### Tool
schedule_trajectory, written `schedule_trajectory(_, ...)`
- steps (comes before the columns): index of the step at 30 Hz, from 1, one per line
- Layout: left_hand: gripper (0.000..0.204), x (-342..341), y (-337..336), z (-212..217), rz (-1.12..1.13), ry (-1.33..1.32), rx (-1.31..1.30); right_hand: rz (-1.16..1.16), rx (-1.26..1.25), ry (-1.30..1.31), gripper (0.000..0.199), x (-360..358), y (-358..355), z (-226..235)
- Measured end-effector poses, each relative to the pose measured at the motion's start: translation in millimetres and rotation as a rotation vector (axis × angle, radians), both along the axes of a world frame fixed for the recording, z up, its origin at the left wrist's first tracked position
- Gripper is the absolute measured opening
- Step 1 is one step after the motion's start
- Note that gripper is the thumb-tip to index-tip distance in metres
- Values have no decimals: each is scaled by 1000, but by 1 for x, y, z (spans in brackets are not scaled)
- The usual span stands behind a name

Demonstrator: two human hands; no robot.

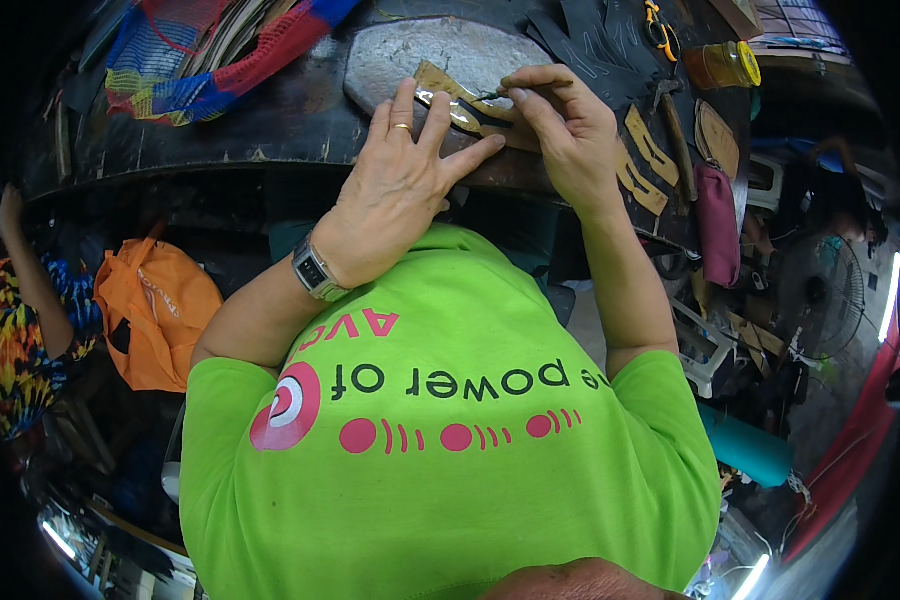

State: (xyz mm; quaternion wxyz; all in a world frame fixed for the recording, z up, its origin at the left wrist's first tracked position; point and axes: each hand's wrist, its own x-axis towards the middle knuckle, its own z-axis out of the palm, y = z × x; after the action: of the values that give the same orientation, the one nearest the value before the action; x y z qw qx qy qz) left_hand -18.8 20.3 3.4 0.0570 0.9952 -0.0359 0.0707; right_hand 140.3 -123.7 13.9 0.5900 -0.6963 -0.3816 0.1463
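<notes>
My left hand (400, 165) lies flat with its fingers spread, the fingertips pressing at the edge of a tan, cut-out template (434, 78). Dark pieces with a shiny surface (464, 116) show through and beside the template's openings. My right hand (577, 130) has thumb and forefinger pinched round a thin dark tool (492, 97), whose tip points left toward the template. Its exact kind is too small to make out. Under the work is a grey stone slab (390, 62) on the dark table (270, 125).
Right of my right hand lie more tan templates (652, 150), a hammer (678, 140) and a maroon pouch (716, 220). Farther back are orange-handled scissors (660, 30), black cut sheets (590, 40) and a yellow-lidded jar (722, 65). A colourful mesh bag (220, 90) sits at left.
</notes>
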Motion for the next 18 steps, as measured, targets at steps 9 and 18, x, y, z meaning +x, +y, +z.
schedule_trajectory(9,72,0,-1,-1,5,-3,13,-8,11,88,13,-1,6,-9)
schedule_trajectory(18,72,0,0,1,8,1,7,149,-154,-176,15,4,-6,0)
